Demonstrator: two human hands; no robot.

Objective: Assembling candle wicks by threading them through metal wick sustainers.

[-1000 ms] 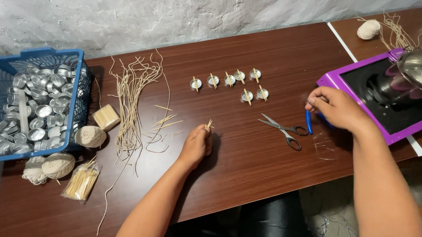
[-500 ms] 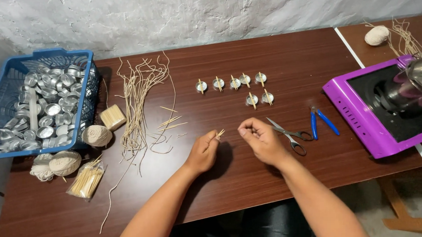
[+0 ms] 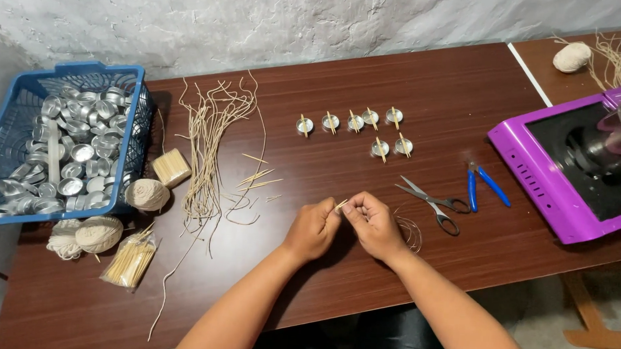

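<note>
My left hand (image 3: 313, 228) and my right hand (image 3: 374, 225) meet at the table's front middle, fingertips pinched together on a short tan wick piece (image 3: 340, 204). A thin coil of wire (image 3: 412, 233) lies just right of my right hand. Further right lie grey scissors (image 3: 433, 201) and blue-handled pliers (image 3: 482, 186). Beyond my hands stand several small metal cups (image 3: 357, 122) with wicks and sticks across them. A loose bundle of long tan wicks (image 3: 208, 143) lies to the left.
A blue basket (image 3: 10, 209) full of metal cups sits at far left, with balls of twine (image 3: 147, 193), a block of sticks (image 3: 171, 167) and a bag of sticks (image 3: 130, 261) beside it. A purple cooktop (image 3: 531, 168) with a pot stands at right.
My right hand left the pliers near the cooktop, moved left across the table and joined my left hand on the wick piece. My left hand stayed put.
</note>
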